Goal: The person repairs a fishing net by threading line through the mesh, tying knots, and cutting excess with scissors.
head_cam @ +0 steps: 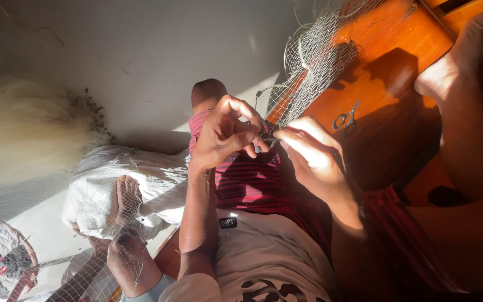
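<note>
Mid-frame, mending or knotting of fine mesh in hand, by the look of it. Left hand [225, 134] curled just left of centre, thumb and fingers pinched together on a small dark tool or strand; which of the two, too small to tell. Right hand [311, 154] just beside it, right of centre, fingertips closed on a taut line of the fishing net [314, 56], which runs up toward the upper middle of the frame and bunches there over the orange wooden bench [398, 39]. Small scissors [346, 118] lying on that bench, right of the hands and apart from them, untouched. Red striped cloth [247, 184] below the hands, across the lap. Lower left: a white sack [96, 190] with a bare foot [128, 193] resting on it, more net draped around.

Judging by the pinch: a knot being set. Next likely called for: steady tension on the strand, a firm pull to tighten.
</note>
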